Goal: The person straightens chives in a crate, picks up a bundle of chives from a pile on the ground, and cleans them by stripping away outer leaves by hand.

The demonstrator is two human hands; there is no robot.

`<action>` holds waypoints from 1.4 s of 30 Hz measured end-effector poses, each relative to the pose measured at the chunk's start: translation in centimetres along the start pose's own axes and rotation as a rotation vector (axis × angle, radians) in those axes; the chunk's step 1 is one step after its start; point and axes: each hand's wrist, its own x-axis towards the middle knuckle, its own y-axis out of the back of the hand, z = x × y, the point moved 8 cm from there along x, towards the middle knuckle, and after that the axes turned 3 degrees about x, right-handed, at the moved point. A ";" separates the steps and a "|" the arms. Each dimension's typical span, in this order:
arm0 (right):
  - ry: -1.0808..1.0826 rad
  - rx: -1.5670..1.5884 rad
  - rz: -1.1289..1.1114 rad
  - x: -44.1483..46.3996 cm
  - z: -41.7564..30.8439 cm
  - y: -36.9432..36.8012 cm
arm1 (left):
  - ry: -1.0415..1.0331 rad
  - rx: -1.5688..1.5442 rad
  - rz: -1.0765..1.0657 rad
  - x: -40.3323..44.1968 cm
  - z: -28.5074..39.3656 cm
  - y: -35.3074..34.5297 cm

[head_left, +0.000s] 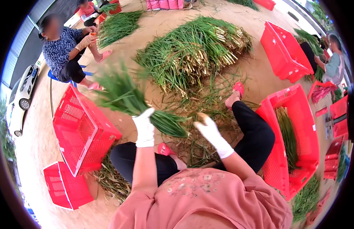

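My left hand [145, 124], in a white glove, is closed round a bunch of chives [167, 123]. Its green leaf tips fan out to the upper left and are blurred by motion, while the stem ends point right. Just right of those ends is my right hand [208, 129], also in a white glove with brownish fingertips. Its fingers are somewhat apart, and I see nothing in them. Beyond both hands a large heap of chives [184, 53] lies on the ground, many of its pale stem ends facing me.
At my right stands a red crate [312, 152] with a bunch of chives inside. Red crates [93, 143] [66, 187] stand at my left, and another red crate [283, 53] is at the upper right. Loose leaves litter the ground. Several people sit nearby; a white car [22, 95] is far left.
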 end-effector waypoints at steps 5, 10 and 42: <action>-0.278 0.448 0.256 -1.7 3.1 8.7 | -0.035 -0.325 -0.202 2.2 5.0 0.7; -0.098 0.410 0.081 -0.6 -5.6 7.4 | -0.099 -0.501 -0.463 1.9 7.6 -1.6; -0.088 0.340 0.187 3.8 -3.2 7.8 | -0.120 -0.546 -0.392 1.5 8.7 -0.9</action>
